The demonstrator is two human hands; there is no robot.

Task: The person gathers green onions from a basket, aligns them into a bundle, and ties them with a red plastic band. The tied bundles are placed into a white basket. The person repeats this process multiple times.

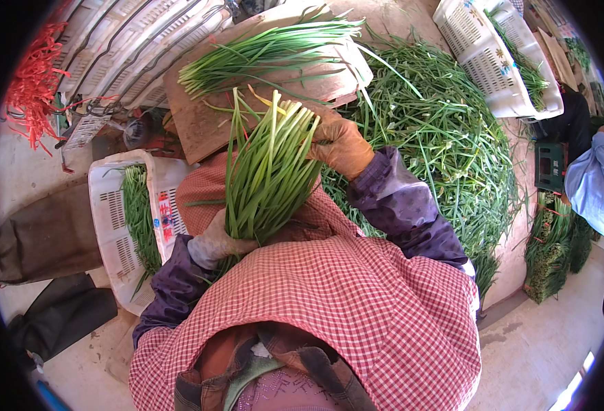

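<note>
A thick bunch of garlic chives (pixel 271 180) stands tilted in front of my chest, its pale cut ends up and its leaf tips down. My left hand (pixel 217 241), in a pale glove, is closed around the lower, leafy part. In an orange glove, my right hand (pixel 344 146) grips stems at the bunch's upper right side; its fingertips are partly hidden. Just beyond, a loose pile of chives (pixel 271 54) lies on a wooden board (pixel 199 126), pale ends to the left.
A large heap of chive leaves (pixel 440 133) spreads to my right. White plastic crates stand at left (pixel 119 246) and upper right (pixel 479 56), both holding chives. Red ties (pixel 37 87) hang at upper left. Tied bundles (pixel 548 246) sit near another person's blue sleeve (pixel 592 180).
</note>
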